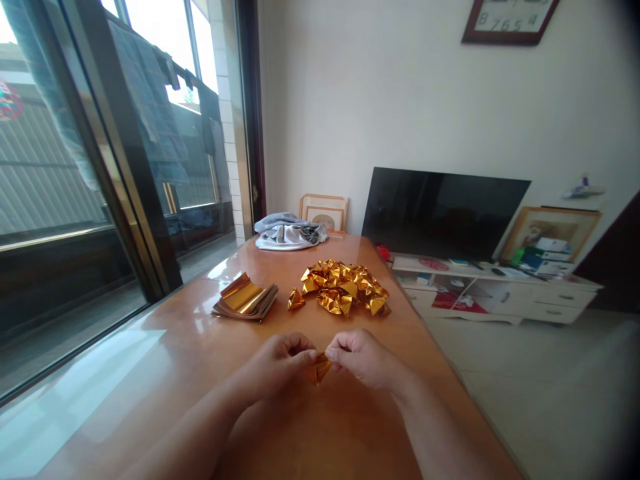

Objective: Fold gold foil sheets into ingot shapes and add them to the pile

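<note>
Between my two hands, just above the wooden table [280,427], is a partly folded piece of gold foil paper [319,373]. My left hand [287,363] pinches its left upper edge between thumb and fingers. On the other side, my right hand [357,357] pinches the right upper edge. A stack of gold foil sheets [245,300] lies beyond my left hand, its top sheet curling up. Further ahead on the right sits a heap of folded gold foil pieces [345,283], with one single folded piece [295,300] apart at its left.
Grey and white cloth [287,233] lies bunched at the table's far end. To the right, past the table edge, stand a low white cabinet [530,293] and a large dark television [440,213]. A sliding glass door [95,153] runs along the left.
</note>
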Motion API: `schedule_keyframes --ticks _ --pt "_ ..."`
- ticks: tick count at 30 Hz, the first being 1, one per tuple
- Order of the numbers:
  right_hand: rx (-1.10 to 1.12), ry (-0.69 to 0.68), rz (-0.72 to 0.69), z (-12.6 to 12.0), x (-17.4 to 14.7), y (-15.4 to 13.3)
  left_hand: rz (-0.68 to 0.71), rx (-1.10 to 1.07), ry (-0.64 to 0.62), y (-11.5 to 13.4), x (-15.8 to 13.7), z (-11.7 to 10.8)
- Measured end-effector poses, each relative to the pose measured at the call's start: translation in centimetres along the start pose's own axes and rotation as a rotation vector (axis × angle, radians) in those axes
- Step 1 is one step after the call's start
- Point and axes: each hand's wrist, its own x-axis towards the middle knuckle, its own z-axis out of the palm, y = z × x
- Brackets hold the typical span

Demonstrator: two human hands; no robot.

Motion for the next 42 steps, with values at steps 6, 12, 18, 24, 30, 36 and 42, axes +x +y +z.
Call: schedule_keyframes --ticks 6,12,18,24,30,36,42 --pt "0.063 0.055 0.003 0.5 0.5 0.6 0.01 -0.039 0.015 -1.0 0.2 0.6" --pt "0.233 0.176 0.025 0.3 0.8 0.4 0.019 -0.169 0.083 -0.4 0.2 0.3" --pt "0.433 0.178 0.138 2.7 1.0 -0.1 0.018 -0.28 0.24 -0.6 0.3 -0.1" --pt "0.499 0.072 0.113 5.6 1.2 -0.3 0.052 -0.359 0.228 -0.3 0.2 0.5" --pt "0.453 0.083 0.096 5.7 1.3 -0.2 0.057 -0.439 0.198 -0.2 0.1 0.7" --pt "0.454 0.056 0.079 5.6 1.3 -0.1 0.057 -0.482 0.16 -0.1 -0.2 0.5" --pt "0.418 0.006 0.067 5.4 1.2 -0.2 0.034 -0.445 0.262 -0.4 -0.1 -0.2"
